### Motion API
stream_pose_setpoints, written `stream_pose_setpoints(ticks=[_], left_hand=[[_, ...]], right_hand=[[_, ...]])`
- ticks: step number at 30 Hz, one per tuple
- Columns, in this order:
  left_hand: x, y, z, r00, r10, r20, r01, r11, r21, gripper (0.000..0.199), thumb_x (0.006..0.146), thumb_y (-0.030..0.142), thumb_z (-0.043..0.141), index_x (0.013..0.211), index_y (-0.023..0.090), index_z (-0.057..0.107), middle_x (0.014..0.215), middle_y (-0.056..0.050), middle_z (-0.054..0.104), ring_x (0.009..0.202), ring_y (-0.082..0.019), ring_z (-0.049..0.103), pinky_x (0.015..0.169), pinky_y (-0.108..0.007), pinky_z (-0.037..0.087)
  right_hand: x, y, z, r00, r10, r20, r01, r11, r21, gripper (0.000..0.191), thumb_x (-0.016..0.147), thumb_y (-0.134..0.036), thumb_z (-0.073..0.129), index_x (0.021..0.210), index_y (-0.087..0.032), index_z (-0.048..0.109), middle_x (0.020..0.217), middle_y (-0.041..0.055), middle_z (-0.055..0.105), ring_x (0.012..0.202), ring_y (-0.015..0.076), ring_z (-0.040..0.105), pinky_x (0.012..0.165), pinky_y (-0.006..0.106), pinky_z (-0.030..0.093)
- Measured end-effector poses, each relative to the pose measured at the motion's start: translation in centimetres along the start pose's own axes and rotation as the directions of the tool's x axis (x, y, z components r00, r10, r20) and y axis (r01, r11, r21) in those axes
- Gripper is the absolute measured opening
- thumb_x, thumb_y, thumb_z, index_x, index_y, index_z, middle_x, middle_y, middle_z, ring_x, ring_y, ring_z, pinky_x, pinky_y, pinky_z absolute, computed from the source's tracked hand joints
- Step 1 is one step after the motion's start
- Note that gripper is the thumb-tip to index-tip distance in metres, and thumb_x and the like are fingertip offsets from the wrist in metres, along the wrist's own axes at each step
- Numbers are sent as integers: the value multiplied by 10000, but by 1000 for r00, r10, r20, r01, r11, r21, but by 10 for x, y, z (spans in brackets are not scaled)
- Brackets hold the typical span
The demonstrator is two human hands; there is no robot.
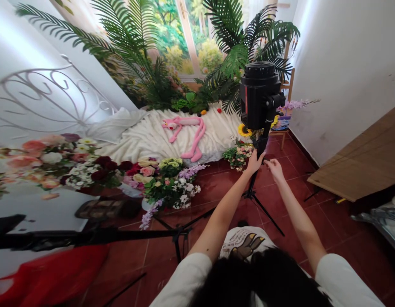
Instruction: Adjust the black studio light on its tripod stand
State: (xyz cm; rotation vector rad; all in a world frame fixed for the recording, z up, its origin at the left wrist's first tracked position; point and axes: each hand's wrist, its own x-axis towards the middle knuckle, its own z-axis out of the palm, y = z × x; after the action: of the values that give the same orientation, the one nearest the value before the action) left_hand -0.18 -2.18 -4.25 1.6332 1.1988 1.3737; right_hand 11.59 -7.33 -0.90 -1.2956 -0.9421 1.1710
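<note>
A black studio light (258, 100) is mounted on top of an upright black light stand (252, 182) in front of me. My left hand (255, 162) is closed around the stand's pole, just below the light. Close beside it on the right, my right hand (275, 169) has its fingers pinched together at a small dark knob on the side of the pole. The knob is mostly hidden by the fingertips. The stand's legs are spread on the red tiled floor (280, 200).
A pink plush toy (186, 121) lies on a white blanket (136, 132). Bunches of artificial flowers (165, 181) stand at left. Another black stand (130, 233) reaches across the lower left, above red fabric (56, 273). A wooden board (360, 157) leans at right.
</note>
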Motion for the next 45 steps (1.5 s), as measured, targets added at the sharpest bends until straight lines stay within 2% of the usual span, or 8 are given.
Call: stream_pose_setpoints(ticks=[4, 8, 13, 16, 24, 31, 40, 45], left_hand=[[-1, 2, 0, 1000, -11, -9, 11, 1000, -9, 440, 923, 555, 487, 1152, 185, 552, 1174, -126, 645, 1110, -235, 617, 1028, -403, 467], [-2, 4, 0, 1000, -4, -11, 4, 1000, -15, 433, 928, 538, 486, 1171, 186, 551, 1203, -129, 645, 1161, -238, 603, 1052, -406, 458], [-2, -1, 3, 999, 20, -36, -21, 999, -38, 395, 933, 454, 497, 1201, 168, 538, 1253, -156, 628, 1189, -252, 598, 1082, -447, 442], [-1, -7, 5, 1000, 11, -22, -13, 996, -84, 379, 918, 379, 521, 1219, 150, 530, 1217, -161, 645, 1127, -245, 631, 1054, -449, 472], [-1, -10, 2, 1000, 4, -10, -4, 1000, 0, 464, 807, 116, 527, 1267, 173, 517, 1233, -146, 651, 1211, -269, 595, 1072, -465, 469], [-2, -7, -4, 999, 42, 0, -42, 998, 51, 408, 907, 299, 516, 1288, 153, 498, 1283, -165, 619, 1260, -290, 568, 1106, -463, 439], [2, 1, -4, 1000, -20, 1, 20, 1000, 24, 421, 986, 505, 358, 1169, 180, 554, 1117, -108, 672, 1068, -226, 645, 994, -386, 492], [8, 17, -1, 999, -17, -29, 15, 998, -53, 532, 951, 599, 382, 1201, 162, 555, 1079, -107, 682, 1062, -205, 645, 972, -317, 489]], right_hand=[[-5, -3, -15, 887, -442, 130, 451, 771, -450, 115, 745, -268, 688, 768, -222, 586, 872, 36, 617, 848, 195, 579, 818, 339, 494], [-8, -7, -25, 796, -555, 240, 580, 589, -563, 189, 800, -169, 516, 674, -220, 647, 1093, 99, 588, 1063, 252, 545, 944, 428, 457], [1, -15, -10, 827, -552, 106, 548, 749, -372, 141, 840, -287, 589, 936, -217, 664, 1035, 92, 636, 954, 212, 605, 839, 350, 508], [15, -21, 14, 858, -491, 147, 513, 817, -265, 437, 732, -348, 742, 1125, -222, 598, 1119, 93, 674, 974, 202, 636, 874, 328, 512], [59, -19, 53, 921, -383, 70, 376, 827, -418, 211, 643, -366, 747, 689, -219, 602, 705, 48, 695, 768, 242, 680, 727, 342, 540], [68, -45, 53, 865, -330, 378, 406, 903, -140, 341, 629, -489, 782, 652, -178, 643, 659, 35, 699, 660, 185, 661, 670, 318, 569], [69, -67, 63, 888, -404, 221, 444, 877, -184, 402, 712, -513, 749, 584, -185, 556, 543, 10, 572, 524, 133, 532, 537, 277, 472], [72, -102, 67, 859, -420, 292, 468, 876, -117, 454, 691, -560, 769, 577, -187, 536, 495, -24, 523, 455, 93, 471, 466, 234, 419]])
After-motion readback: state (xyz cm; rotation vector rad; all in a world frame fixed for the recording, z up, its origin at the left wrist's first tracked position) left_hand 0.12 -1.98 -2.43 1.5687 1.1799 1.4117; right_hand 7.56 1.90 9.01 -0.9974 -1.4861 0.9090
